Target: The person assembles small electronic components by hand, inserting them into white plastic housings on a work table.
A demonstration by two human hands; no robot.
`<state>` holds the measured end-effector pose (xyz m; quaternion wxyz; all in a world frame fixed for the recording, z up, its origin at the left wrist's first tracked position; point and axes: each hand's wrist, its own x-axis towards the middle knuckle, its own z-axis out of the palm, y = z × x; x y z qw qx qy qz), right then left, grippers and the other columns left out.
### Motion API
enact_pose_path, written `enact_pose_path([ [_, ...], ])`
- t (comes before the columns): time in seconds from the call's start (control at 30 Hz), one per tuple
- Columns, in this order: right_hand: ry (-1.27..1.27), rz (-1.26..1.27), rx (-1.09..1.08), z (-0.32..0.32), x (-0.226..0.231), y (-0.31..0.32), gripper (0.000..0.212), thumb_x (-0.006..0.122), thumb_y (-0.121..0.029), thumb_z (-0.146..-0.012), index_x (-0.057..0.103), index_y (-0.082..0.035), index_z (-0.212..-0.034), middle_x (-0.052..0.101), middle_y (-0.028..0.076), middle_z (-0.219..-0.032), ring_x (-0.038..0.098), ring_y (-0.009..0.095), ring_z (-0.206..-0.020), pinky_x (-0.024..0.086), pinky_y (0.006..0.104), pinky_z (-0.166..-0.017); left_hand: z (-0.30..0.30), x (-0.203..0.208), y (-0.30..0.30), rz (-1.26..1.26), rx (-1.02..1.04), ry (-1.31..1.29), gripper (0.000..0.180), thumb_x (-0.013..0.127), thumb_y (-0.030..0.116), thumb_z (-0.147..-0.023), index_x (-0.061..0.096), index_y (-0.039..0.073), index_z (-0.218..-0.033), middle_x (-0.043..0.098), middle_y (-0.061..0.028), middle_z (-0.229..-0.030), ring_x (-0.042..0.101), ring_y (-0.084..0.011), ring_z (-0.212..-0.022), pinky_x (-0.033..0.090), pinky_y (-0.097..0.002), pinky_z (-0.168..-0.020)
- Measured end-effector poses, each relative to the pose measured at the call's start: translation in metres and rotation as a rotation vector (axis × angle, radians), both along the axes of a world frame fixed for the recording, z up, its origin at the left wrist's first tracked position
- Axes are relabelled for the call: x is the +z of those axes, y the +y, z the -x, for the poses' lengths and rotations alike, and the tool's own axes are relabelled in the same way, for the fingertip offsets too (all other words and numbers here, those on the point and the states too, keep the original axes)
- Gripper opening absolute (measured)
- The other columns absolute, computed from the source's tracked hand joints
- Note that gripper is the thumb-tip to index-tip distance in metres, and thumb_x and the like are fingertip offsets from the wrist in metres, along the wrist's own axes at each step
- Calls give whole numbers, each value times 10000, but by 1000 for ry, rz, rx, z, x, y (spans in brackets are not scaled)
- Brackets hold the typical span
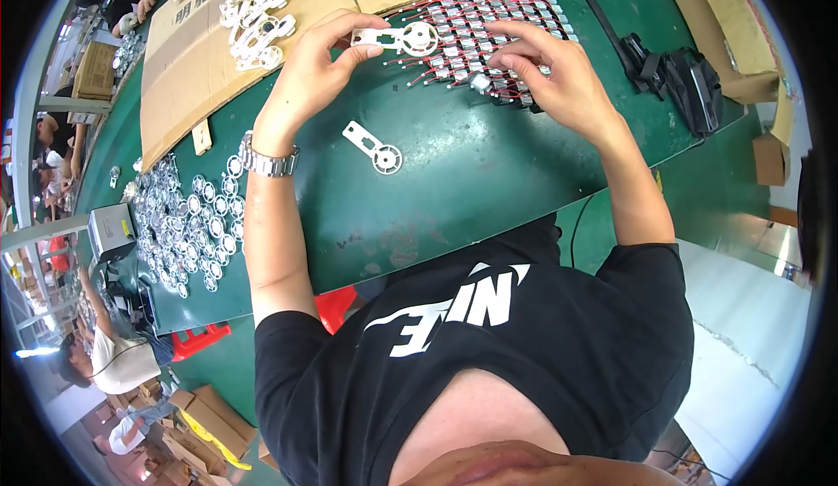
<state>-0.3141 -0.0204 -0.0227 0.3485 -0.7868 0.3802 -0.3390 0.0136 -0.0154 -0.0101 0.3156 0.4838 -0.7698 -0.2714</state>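
My left hand (319, 71) pinches a white plastic bracket (374, 38) between thumb and fingertips. The bracket is a flat arm with a spoked ring at its right end. My right hand (559, 80) hovers over rows of small silver motors with red wires (471, 28), its fingers curved and apart. Just below its fingertips is one silver motor (479, 83), which looks separate from the rows; I see no grip on it. A second white bracket (374, 148) lies flat on the green table (463, 172), between my forearms.
More white brackets (253, 15) are heaped on cardboard (188, 67) at the far left. Many round clear-and-silver parts (192, 224) spread left of my forearm. A black bag with a strap (690, 85) lies at right, near an open carton (724, 32). Other people work at far left.
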Motion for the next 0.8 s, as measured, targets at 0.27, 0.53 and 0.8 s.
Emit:
enact_pose_path([
  [0.27, 208, 248, 115, -23, -16, 13, 159, 674, -40, -921, 659, -25, -1078, 658, 158, -979, 668, 377, -912, 542, 468, -789, -10, -9, -4, -26, 102, -40, 262, 693, 166, -1010, 719, 56, -1247, 741, -52, -1096, 690, -142, -957, 543, -309, -873],
  [0.53, 398, 138, 140, -76, -23, 59, 221, 719, -169, -940, 674, -63, -1130, 674, 141, -970, 687, 363, -887, 572, 471, -770, -11, -10, -3, -49, 108, -23, 270, 710, 169, -992, 715, 64, -1241, 745, -66, -1080, 697, -164, -950, 544, -309, -849],
  [0.8, 476, 88, 361, -92, -14, 29, 211, 636, 31, -819, 620, -9, -1025, 650, 183, -975, 672, 394, -973, 548, 490, -840, -17, 3, -2, 42, 90, -55, 276, 723, 142, -985, 714, 61, -1249, 729, -38, -1105, 676, -134, -970, 541, -296, -882],
])
